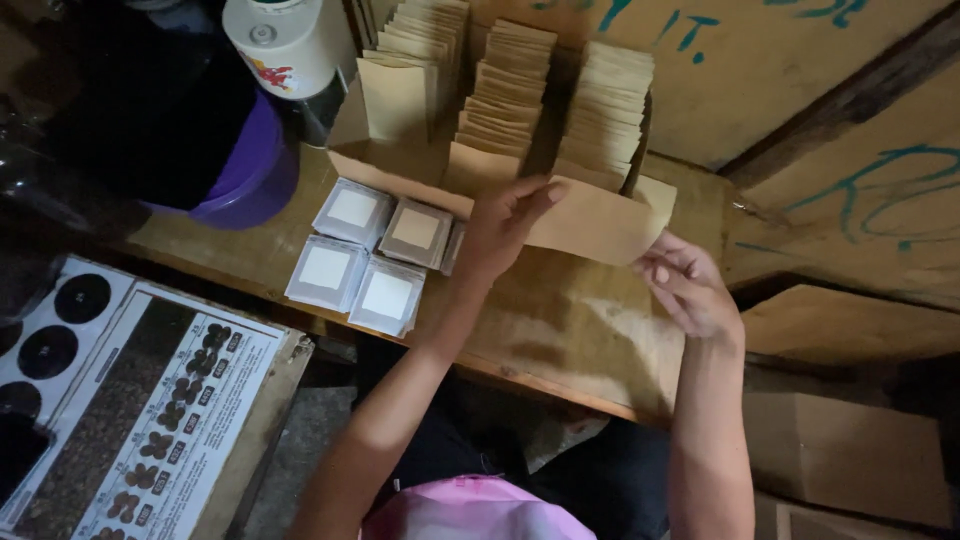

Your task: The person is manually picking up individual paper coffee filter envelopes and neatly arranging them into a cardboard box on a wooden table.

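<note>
I hold one flat brown paper pouch [600,222] level above the wooden table [560,330], just in front of an open cardboard box [400,165]. My left hand [505,228] grips the pouch's left end, thumb on top. My right hand [690,285] holds its right end with the fingertips. Three rows of the same brown pouches [505,100] stand upright in the box behind my hands. Several small white-and-clear square packets [372,258] lie in stacks on the table, left of my left hand.
A purple tub [250,175] and a white cylindrical container [290,45] stand at the back left. A printed chart with dark circles and bean pictures [150,400] lies at lower left. Wooden boards with teal scribbles [860,190] and cardboard boxes [850,450] are at right.
</note>
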